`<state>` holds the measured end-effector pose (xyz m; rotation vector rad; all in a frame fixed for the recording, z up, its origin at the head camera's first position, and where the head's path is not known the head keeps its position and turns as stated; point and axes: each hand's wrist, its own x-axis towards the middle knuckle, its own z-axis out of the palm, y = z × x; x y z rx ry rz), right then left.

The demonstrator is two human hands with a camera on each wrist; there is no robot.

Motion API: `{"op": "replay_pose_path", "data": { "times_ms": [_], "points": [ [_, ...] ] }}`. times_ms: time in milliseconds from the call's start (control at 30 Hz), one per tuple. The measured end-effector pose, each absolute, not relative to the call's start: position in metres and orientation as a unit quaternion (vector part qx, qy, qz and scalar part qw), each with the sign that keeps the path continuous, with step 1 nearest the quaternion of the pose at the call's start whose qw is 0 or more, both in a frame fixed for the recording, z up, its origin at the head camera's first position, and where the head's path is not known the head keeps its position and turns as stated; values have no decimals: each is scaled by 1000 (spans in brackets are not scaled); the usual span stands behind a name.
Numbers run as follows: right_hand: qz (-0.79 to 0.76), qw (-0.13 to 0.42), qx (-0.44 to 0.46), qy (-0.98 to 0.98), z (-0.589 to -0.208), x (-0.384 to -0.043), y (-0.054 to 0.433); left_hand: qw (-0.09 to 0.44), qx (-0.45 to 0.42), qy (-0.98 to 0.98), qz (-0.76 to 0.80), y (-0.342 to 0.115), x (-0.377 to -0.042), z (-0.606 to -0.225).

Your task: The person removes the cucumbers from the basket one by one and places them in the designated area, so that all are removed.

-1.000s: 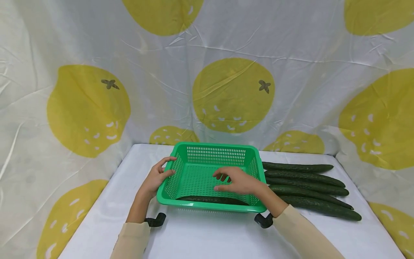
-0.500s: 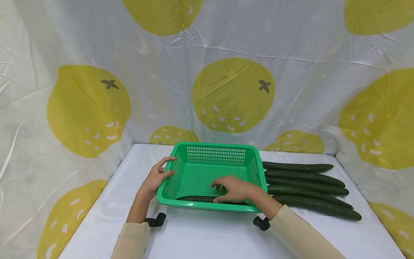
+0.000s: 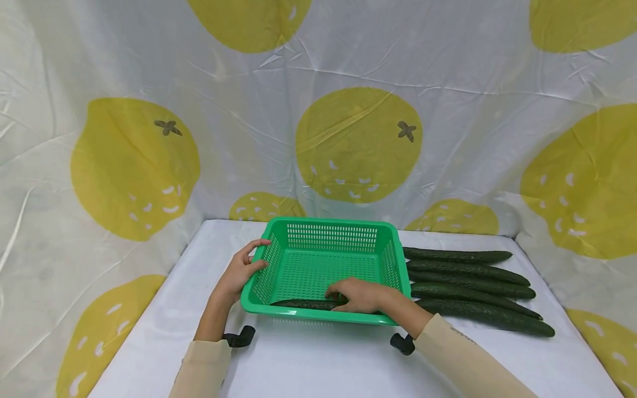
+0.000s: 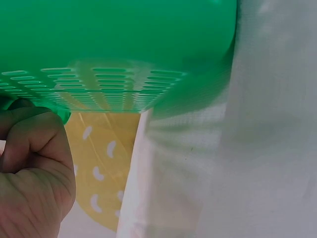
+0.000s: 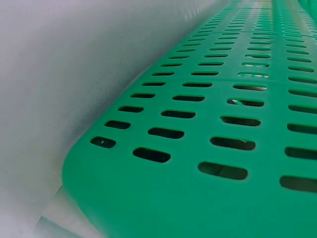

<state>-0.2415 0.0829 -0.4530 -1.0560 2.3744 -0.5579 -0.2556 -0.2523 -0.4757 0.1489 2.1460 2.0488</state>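
A green slotted plastic basket (image 3: 328, 222) stands in the middle of the white-covered table. My left hand (image 3: 241, 275) grips its left rim, fingertips over the edge; the left wrist view shows those fingers curled beside the outer wall. One long dark green cucumber (image 3: 301, 304) lies inside along the near wall. My right hand (image 3: 360, 296) reaches over the right front corner into the basket and grips this cucumber around its middle, fingers on the far side and thumb on the near side. Only the basket's slotted outer wall (image 5: 198, 119) fills the right wrist view, hiding that hand.
Several more cucumbers (image 3: 478, 296) lie side by side on the table right of the basket, their left ends hidden behind it or the right forearm. A white cloth with yellow lemons (image 3: 358, 143) hangs behind and at both sides. A black wrist camera (image 3: 241, 337) sits below each hand.
My right hand has come down and toward the near wall of the basket, and its fingers have closed around the cucumber there. My left hand has stayed on the rim.
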Motion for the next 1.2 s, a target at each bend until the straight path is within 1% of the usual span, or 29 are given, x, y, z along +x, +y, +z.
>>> {"op": "replay_pose_path", "data": {
  "times_ms": [167, 367, 733, 1033, 1200],
  "points": [
    [-187, 242, -388, 869, -453, -242, 80, 85, 52, 720, 687, -252, -255, -475],
    [-164, 228, -396, 874, -453, -243, 79, 86, 54, 713, 694, -253, -257, -477],
    [-244, 212, -384, 865, -448, -243, 91, 88, 53, 715, 691, -253, -257, -478],
    [-297, 167, -394, 854, -446, -246, 96, 90, 57, 713, 694, -252, -256, -476],
    [-331, 146, -377, 853, -441, -245, 98, 91, 56, 707, 699, -252, -255, -476]
  ]
}}
